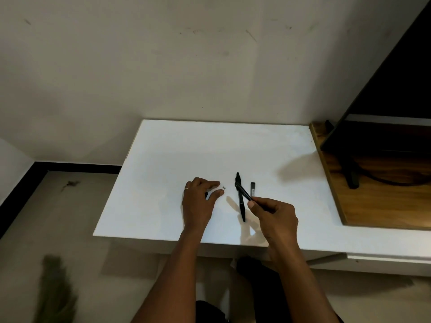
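black pen (244,192) between the right fingers (254,204)

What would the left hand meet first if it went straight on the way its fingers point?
Most likely the small white piece on the white table, just beyond the left hand and its fingertips. Behind that lies the black pen. Height above the table is hard to judge.
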Demonstrator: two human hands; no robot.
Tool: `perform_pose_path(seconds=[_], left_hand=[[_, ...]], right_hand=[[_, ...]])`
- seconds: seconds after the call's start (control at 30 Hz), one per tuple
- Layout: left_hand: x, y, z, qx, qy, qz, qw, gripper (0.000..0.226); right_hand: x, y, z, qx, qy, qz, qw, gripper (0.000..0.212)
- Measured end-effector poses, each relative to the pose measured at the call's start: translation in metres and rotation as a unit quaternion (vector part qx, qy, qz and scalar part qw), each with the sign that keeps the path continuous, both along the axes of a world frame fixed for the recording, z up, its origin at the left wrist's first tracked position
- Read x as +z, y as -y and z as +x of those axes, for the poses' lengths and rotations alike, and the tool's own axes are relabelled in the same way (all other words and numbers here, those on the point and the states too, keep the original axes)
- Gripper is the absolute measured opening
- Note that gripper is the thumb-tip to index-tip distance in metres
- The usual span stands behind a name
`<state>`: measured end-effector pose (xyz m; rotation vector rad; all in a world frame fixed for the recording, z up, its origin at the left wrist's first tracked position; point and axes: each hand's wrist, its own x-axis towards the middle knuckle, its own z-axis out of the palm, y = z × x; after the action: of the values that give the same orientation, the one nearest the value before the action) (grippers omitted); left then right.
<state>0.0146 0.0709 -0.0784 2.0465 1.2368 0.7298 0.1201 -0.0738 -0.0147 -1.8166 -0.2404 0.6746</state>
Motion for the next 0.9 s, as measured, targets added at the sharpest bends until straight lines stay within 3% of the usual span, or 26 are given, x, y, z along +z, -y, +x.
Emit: perform_pose_path(seconds=[0.33,0.5,0.67,0.8,0.9], left_hand=[[0.020,0.010,-0.003,0.030,0.089,-0.051,0.994,0.039],[0.045,0.028,-0.001,0.139,0.133,-0.009,0.981,0.014],[0.077,0.046,0.006,0.182,0.215,-0.181,0.942,0.033],[0.103,0.054,0.010,0.147,0.213,-0.358,0.897,0.011],[0.110,0.059,0.007,0.106,0.208,-0.403,0.885,0.031]], right_hand=[[-0.001,-0.001,0.001,-0.005,0.001,0.001,1.000,0.010],[0.005,0.000,-0.001,-0.007,0.001,0.008,1.000,0.009],[0.014,-0.002,-0.004,0.000,-0.014,0.019,1.000,0.009],[0.022,-0.005,-0.008,0.027,-0.036,0.027,0.999,0.006],[0.025,-0.006,-0.011,0.053,-0.061,0.042,0.996,0.008]])
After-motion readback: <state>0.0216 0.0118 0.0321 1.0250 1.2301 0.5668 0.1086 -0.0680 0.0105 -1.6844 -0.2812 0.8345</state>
